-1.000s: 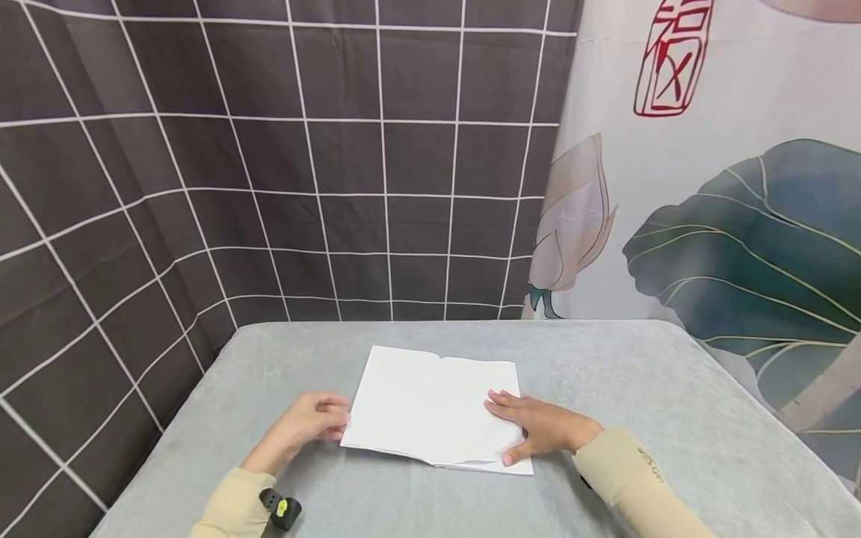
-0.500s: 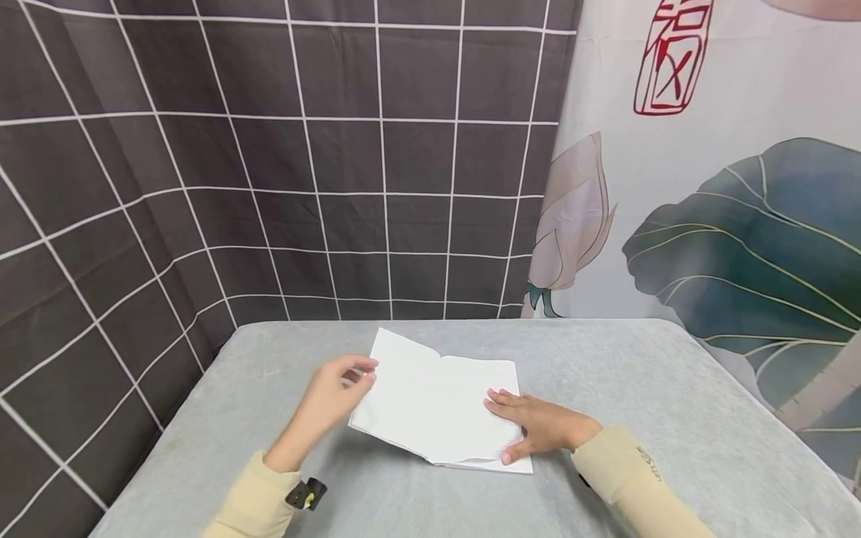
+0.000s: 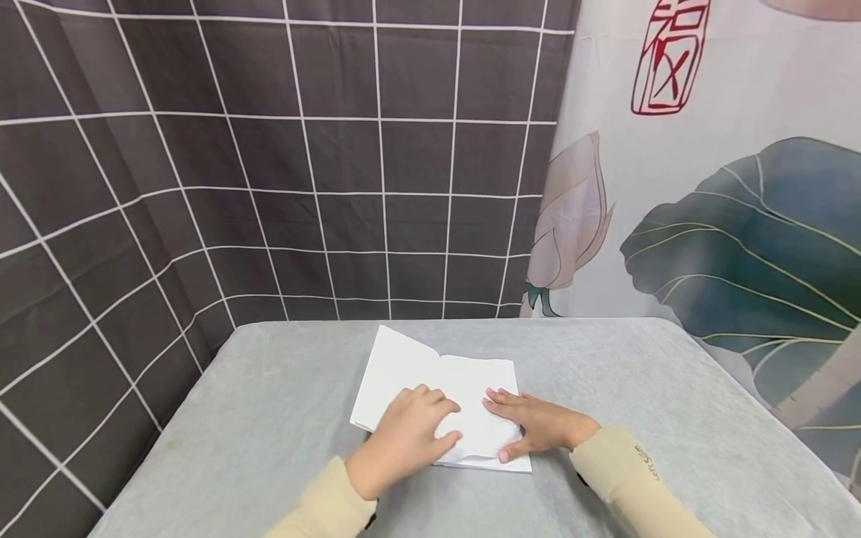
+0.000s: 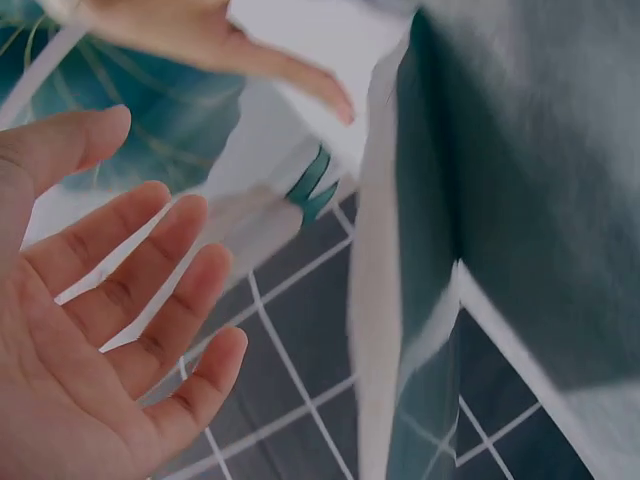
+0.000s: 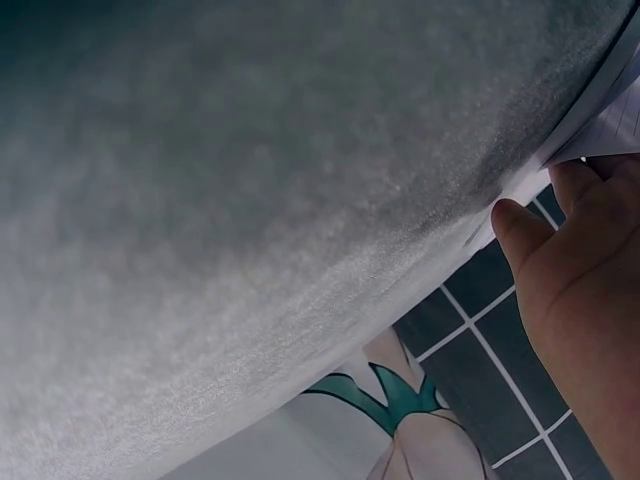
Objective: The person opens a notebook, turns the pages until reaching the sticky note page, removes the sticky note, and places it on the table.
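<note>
Grey table. Behind: dark white-gridded curtain. Right: pale hanging printed with 1 bud, blue-green leaf, red seal.

The left hand has moved from the left edge of the open book to above its near middle part, and it now covers a part of the pages. It is also nearer to the right hand. The left side of the book is tilted higher than one second ago. The left sleeve has come toward the middle, and its black device is now mostly hidden.
</note>
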Tool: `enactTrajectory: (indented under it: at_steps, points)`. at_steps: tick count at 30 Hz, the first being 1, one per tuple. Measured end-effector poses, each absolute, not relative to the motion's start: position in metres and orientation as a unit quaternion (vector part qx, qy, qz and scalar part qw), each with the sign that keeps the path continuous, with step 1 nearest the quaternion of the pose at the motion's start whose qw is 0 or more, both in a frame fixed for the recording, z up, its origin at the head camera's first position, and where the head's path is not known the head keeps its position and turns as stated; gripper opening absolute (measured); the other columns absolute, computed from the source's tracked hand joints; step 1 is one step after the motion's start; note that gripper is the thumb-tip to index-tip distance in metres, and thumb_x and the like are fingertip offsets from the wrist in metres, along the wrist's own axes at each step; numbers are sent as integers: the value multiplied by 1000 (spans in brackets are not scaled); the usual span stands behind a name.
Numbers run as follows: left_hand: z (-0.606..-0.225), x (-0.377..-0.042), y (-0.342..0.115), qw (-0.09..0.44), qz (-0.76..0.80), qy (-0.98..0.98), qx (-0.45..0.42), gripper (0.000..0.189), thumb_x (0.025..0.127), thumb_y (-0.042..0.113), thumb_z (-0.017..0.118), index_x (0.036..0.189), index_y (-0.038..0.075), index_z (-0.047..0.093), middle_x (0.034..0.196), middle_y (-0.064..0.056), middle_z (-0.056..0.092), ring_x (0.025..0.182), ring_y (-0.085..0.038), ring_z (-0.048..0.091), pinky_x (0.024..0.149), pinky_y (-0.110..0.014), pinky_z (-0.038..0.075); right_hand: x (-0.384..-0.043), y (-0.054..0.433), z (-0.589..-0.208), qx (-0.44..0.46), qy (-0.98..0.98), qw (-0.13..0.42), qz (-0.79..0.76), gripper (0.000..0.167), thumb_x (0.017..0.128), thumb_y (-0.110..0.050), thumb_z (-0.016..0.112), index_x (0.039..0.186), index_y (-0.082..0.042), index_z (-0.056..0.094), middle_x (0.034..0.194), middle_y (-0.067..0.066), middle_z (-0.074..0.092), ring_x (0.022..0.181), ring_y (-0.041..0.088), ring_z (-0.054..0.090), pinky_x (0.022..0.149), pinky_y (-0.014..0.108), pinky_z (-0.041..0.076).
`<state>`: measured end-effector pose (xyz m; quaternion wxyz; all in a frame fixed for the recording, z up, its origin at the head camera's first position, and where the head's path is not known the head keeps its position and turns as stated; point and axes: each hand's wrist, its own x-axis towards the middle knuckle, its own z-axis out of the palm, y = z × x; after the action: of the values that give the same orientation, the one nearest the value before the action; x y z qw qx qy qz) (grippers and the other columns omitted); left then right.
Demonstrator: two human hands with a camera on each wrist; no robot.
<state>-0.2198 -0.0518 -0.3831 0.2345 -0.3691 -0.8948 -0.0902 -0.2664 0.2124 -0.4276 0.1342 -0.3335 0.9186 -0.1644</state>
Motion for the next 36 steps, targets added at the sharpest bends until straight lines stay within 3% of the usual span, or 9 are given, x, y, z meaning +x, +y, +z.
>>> enactTrajectory:
  at_steps: [13, 23, 36]
  points:
    - [-415, -221, -16, 210, 46, -893, -395, 29, 77, 47, 74, 92, 22, 71, 86, 7, 67, 77, -10, 57, 67, -25, 40, -267, 213, -429, -339, 921, 117, -151, 92, 78, -55, 69, 146, -3, 36, 155, 18, 30, 142, 38, 28, 110, 62, 23]
    - [-424, -225, -9, 196, 32, -896, -397, 19, 77, 33, 76, 92, 21, 72, 86, 6, 69, 77, -10, 60, 65, -25, 40, -265, 213, -428, -339, 921, 112, -155, 91, 78, -54, 70, 146, -3, 38, 154, 18, 31, 142, 38, 29, 111, 63, 22]
    - [-428, -227, -9, 233, 34, -883, -405, 8, 76, 28, 75, 78, 22, 70, 75, 9, 68, 66, -8, 57, 60, -22, 35, -263, 213, -431, -355, 923, 78, -123, 94, 75, -56, 70, 145, -2, 38, 152, 21, 33, 139, 39, 33, 106, 66, 26]
